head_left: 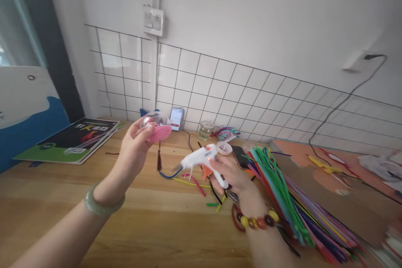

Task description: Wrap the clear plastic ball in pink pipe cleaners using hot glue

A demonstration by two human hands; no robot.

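Observation:
My left hand (pixel 133 144) is closed round a clear plastic dome (pixel 161 119) with a pink round base (pixel 160 133), held up above the table. A dark tassel (pixel 159 161) hangs just below it. In my right hand (pixel 230 173) is a white hot glue gun (pixel 201 157), its nozzle pointing left and down, apart from the pink base. Pipe cleaner pieces, among them a blue one (pixel 169 175) and a pink one (pixel 198 186), lie on the table beneath the glue gun. Motion blurs my right fingers somewhat.
A thick bundle of coloured pipe cleaners (pixel 282 192) lies at right, by a dark phone (pixel 240 157). Behind stand a glass jar (pixel 206 130), a tape roll (pixel 224 148) and a lit phone (pixel 176 118). A yellow tool (pixel 323 165) with a cord is far right; a book (pixel 78 138) lies left.

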